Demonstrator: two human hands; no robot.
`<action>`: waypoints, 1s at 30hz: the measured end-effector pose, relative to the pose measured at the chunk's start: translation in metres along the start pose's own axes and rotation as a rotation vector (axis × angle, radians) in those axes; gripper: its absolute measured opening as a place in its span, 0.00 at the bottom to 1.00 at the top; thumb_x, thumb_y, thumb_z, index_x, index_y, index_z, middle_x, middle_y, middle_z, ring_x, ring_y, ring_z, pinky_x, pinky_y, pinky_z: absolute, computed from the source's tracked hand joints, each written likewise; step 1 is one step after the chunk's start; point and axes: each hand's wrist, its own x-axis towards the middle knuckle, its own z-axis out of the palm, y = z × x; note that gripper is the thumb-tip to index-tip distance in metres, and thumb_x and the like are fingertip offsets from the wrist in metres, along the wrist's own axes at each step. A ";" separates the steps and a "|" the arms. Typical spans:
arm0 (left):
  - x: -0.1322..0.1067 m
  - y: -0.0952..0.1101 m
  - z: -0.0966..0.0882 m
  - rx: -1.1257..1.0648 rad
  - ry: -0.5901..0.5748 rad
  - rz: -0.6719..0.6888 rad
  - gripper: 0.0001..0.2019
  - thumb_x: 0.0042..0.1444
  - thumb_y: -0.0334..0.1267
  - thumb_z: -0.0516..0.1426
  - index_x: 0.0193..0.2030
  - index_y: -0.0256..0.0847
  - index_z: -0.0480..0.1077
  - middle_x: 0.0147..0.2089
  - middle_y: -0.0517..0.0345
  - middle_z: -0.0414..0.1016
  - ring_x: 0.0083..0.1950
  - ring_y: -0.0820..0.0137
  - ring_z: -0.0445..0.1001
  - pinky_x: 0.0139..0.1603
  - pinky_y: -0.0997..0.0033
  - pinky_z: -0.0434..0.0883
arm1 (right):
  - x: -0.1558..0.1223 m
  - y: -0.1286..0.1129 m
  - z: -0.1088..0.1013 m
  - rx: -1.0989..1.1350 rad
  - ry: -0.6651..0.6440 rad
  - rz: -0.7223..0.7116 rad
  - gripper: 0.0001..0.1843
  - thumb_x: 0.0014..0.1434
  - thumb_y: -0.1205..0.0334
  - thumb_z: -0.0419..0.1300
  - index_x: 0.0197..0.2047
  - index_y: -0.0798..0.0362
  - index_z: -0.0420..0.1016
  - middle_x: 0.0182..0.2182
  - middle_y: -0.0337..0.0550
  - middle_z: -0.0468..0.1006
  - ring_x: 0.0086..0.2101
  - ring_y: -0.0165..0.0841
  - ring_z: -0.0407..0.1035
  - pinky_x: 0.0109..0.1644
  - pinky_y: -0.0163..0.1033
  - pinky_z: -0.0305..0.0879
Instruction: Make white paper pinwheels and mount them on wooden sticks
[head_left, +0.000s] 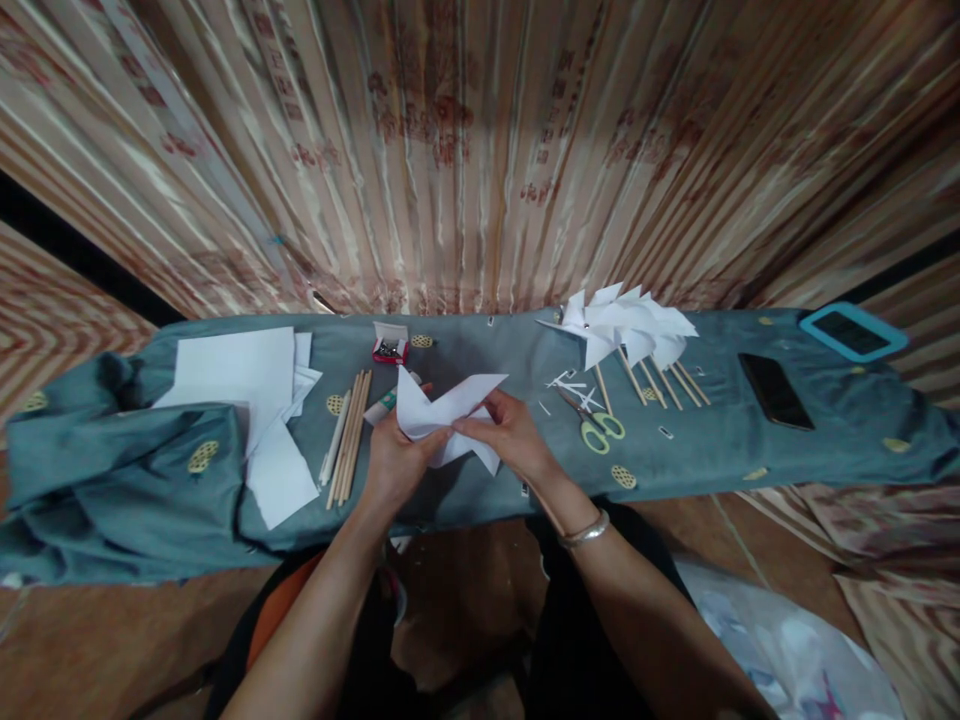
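Between my two hands is a white paper pinwheel (444,408), its pointed blades spread out and partly folded in. My left hand (401,455) grips its left side, thumb reaching to the middle. From the right, my right hand (510,432) pinches the paper near the centre, and a silver bangle (585,530) circles that wrist. Just behind the left hand lies a green and white item (382,405), mostly covered. A small red box (391,345) of dark metal pins stands open behind the pinwheel. Beside my left hand lie several wooden sticks (350,440) and a white pen (334,440).
White paper sheets (236,365) lie at the left. On the right are finished pinwheels (630,325) on sticks, green-handled scissors (598,430) among paper scraps (574,388), a black phone (775,390) and a blue-framed tablet (853,332). A grey-green cloth (465,505) covers the narrow table before a curtain (480,160).
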 end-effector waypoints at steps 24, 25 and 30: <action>0.006 -0.011 0.003 -0.002 -0.067 -0.037 0.32 0.38 0.41 0.67 0.52 0.31 0.71 0.42 0.48 0.81 0.40 0.59 0.79 0.42 0.62 0.75 | 0.008 0.014 -0.006 0.078 0.029 0.069 0.20 0.37 0.59 0.74 0.35 0.52 0.77 0.29 0.35 0.80 0.29 0.32 0.72 0.36 0.37 0.70; 0.006 -0.011 0.003 -0.002 -0.065 -0.043 0.32 0.38 0.42 0.67 0.52 0.30 0.71 0.42 0.48 0.81 0.40 0.59 0.79 0.42 0.62 0.75 | 0.008 0.014 -0.006 0.080 0.019 0.070 0.20 0.37 0.59 0.74 0.35 0.52 0.77 0.29 0.35 0.80 0.29 0.32 0.72 0.36 0.37 0.70; 0.010 -0.008 0.004 -0.001 -0.026 -0.066 0.32 0.36 0.42 0.68 0.50 0.30 0.72 0.40 0.49 0.81 0.39 0.60 0.79 0.39 0.64 0.75 | 0.012 0.016 -0.010 0.071 -0.032 0.057 0.24 0.38 0.59 0.74 0.41 0.50 0.76 0.32 0.35 0.81 0.31 0.33 0.73 0.37 0.38 0.70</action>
